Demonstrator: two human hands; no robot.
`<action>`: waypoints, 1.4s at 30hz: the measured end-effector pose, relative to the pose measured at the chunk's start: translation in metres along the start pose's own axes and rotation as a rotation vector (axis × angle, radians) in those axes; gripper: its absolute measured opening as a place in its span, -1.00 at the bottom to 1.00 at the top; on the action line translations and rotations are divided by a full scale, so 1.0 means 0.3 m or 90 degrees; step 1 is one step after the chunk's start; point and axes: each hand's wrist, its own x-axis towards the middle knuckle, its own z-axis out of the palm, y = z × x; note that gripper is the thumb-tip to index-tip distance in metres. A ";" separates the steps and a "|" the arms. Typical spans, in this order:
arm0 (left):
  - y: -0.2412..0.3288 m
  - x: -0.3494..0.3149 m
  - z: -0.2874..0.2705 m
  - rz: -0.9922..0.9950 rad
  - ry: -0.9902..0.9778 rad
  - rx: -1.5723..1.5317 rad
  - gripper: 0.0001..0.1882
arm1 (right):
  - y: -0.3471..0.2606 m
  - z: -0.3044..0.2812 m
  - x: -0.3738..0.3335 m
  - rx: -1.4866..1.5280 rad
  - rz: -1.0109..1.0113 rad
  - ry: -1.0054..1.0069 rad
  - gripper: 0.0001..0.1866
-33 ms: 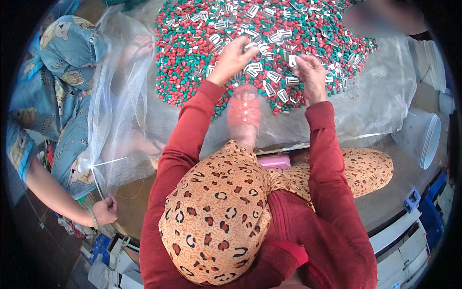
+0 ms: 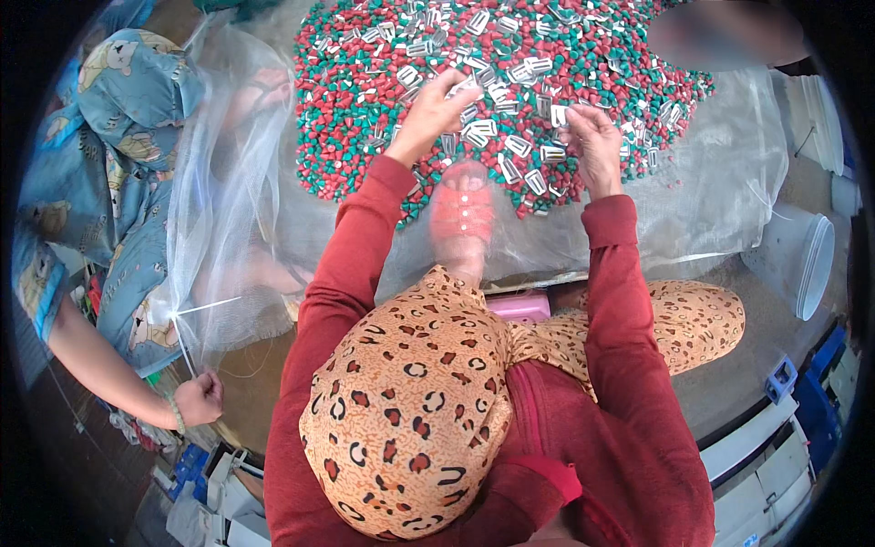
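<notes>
A wide heap of small red and green cone-shaped pieces (image 2: 351, 137) is spread over a sheet, with several white slotted plastic frames (image 2: 518, 145) scattered on top. Over the middle of the heap, my left hand (image 2: 432, 117) pinches a small white piece (image 2: 467, 86) between thumb and fingers; its exact shape is partly hidden. My right hand (image 2: 597, 146), to the right, holds a white slotted frame (image 2: 559, 116) at its fingertips, just above the heap. Between my hands, my foot in a pink sandal (image 2: 462, 205) rests at the heap's near edge.
Translucent sheeting (image 2: 693, 214) lies under the heap. At left sits another person in blue patterned clothes (image 2: 128, 182), one fist (image 2: 199, 398) near white netting (image 2: 219, 182). A white bucket (image 2: 793, 260) lies tilted at right. Something pink (image 2: 519, 305) shows beside my leg.
My left hand has shifted slightly left, its fingertips still pinched. My right hand has barely moved, keeping the white slotted frame.
</notes>
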 end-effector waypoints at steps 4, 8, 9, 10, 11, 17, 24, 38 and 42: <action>-0.023 -0.073 0.001 0.110 -0.187 -0.429 -0.79 | -0.117 0.045 -0.067 -0.107 -0.095 -0.046 -0.79; -0.084 -0.138 0.094 -0.033 -0.198 -0.633 -0.44 | -0.102 0.125 -0.122 -0.351 -0.186 -0.192 -0.73; -0.055 -0.171 0.097 -0.102 -0.141 -0.647 -0.48 | -0.118 0.189 -0.153 -0.368 -0.164 -0.241 -0.73; -0.039 -0.184 0.099 -0.133 -0.162 -0.682 -0.47 | -0.112 0.221 -0.165 -0.402 -0.221 -0.237 -0.73; -0.016 -0.180 0.114 -0.143 -0.216 -0.733 -0.43 | -0.153 0.238 -0.180 -0.436 -0.302 -0.188 -0.75; -0.092 -0.046 0.048 -0.335 -0.092 -0.689 -0.82 | -0.211 0.039 -0.134 -0.452 -0.289 -0.101 -0.76; 0.628 0.574 0.005 0.839 0.207 0.481 -0.48 | -0.262 -0.141 -0.170 -0.447 -0.232 -0.065 -0.74; 0.347 0.140 0.041 0.300 -0.012 0.576 -0.48 | -0.053 -0.232 -0.172 -0.702 -0.198 -0.156 -0.11; -0.098 -0.109 -0.239 0.034 0.221 0.666 -0.21 | 0.104 -0.126 -0.196 -0.832 -0.306 -0.161 0.02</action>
